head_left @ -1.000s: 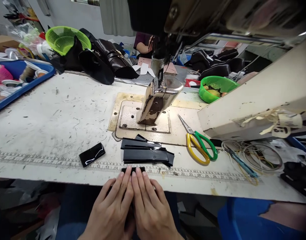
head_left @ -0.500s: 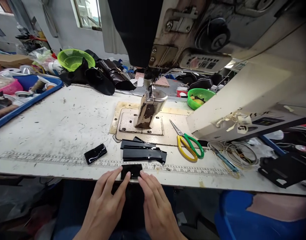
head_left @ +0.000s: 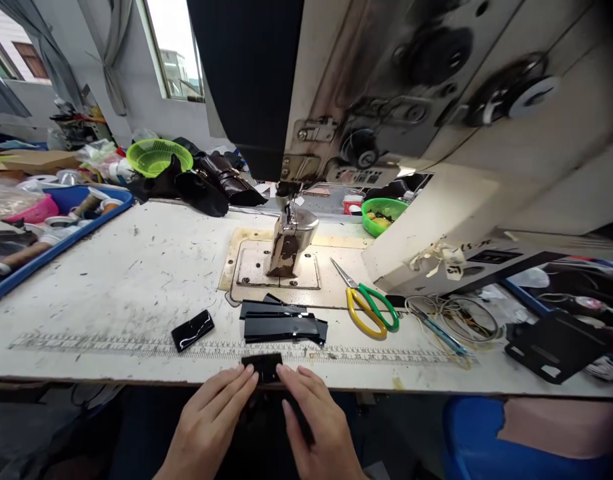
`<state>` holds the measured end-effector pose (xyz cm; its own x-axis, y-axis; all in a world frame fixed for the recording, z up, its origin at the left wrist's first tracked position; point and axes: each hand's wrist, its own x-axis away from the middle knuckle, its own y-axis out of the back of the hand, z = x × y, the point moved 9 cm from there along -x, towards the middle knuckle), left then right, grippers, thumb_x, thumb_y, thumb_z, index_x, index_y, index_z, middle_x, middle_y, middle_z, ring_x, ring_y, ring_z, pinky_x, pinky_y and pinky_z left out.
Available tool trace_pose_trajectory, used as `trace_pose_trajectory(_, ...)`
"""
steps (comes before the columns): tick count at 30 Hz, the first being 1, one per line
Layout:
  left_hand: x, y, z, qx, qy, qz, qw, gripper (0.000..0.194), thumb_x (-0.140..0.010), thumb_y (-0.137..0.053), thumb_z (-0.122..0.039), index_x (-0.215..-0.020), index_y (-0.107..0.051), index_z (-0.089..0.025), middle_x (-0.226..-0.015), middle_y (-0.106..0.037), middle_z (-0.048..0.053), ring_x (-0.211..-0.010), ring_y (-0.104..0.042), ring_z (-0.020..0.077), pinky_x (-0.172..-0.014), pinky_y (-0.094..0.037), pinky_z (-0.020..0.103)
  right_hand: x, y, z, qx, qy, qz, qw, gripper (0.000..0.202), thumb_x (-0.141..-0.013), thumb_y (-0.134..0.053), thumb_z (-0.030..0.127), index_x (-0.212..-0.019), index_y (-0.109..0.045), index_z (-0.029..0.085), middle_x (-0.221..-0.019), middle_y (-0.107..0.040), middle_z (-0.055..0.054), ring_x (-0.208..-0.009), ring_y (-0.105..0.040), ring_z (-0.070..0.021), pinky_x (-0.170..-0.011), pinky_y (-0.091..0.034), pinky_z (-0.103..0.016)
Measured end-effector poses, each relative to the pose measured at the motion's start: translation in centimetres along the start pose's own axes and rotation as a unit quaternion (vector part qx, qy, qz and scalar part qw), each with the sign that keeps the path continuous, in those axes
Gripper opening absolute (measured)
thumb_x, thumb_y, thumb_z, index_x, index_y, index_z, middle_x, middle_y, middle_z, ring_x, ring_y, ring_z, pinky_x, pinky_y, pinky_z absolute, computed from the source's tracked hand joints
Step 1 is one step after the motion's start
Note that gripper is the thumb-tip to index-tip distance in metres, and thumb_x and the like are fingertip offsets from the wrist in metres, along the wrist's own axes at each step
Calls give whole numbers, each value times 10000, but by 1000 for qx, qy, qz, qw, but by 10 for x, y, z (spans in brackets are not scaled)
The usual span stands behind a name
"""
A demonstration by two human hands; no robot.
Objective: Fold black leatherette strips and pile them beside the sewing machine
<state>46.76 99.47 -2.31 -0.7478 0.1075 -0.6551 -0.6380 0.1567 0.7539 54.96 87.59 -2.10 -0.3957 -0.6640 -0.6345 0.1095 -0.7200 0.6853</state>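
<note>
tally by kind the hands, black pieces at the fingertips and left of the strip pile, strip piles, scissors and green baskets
Left hand, right hand: 2
Fingertip piece, loose left piece: 2
Strip pile: 1 (strips overlap, can't count them)
Scissors: 1
Lime basket, darker green basket: 2
Total: 8

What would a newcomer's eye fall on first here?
Probably the sewing machine looming at upper right, then scissors with yellow and green handles, right of the black strips on the white table. At its near edge, left hand and right hand touch a black piece.
</note>
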Motion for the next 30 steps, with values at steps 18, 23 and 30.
trace_pose_trajectory(18, -60, -39, 63, -20, 159, 17, 987, 289, -1030, -443, -336, -1136, -662, -180, -1072, -723, 102, -985, -691, 274, -822, -589, 443, -38, 17, -81, 134, -129, -85, 979, 136, -1012, -521, 218, -1064, -647, 227, -1030, -718, -65, -952, -599, -272, -931, -392, -515)
trace_pose_trajectory(23, -58, -29, 54, 11, 208, -2, 978, 150, -995, -438, -165, -978, -581, -207, -1119, -672, 96, -1093, -641, 268, -917, -543, 465, -39, 24, -65, 58, -122, -108, 985, 115, -1011, -458, 167, -957, -542, 223, -832, -638, -6, -813, -631, -183, -986, -468, -434)
trace_pose_trajectory(30, -39, -6, 35, 85, 272, 6, 959, 97, -1013, -463, -209, -1061, -543, -236, -969, -662, 29, -825, -687, 129, -676, -563, 190, -27, 26, -55, -92, -209, -74, 971, 130, -1017, -525, 242, -1112, -614, 243, -960, -685, -29, -791, -699, -150, -647, -577, -208)
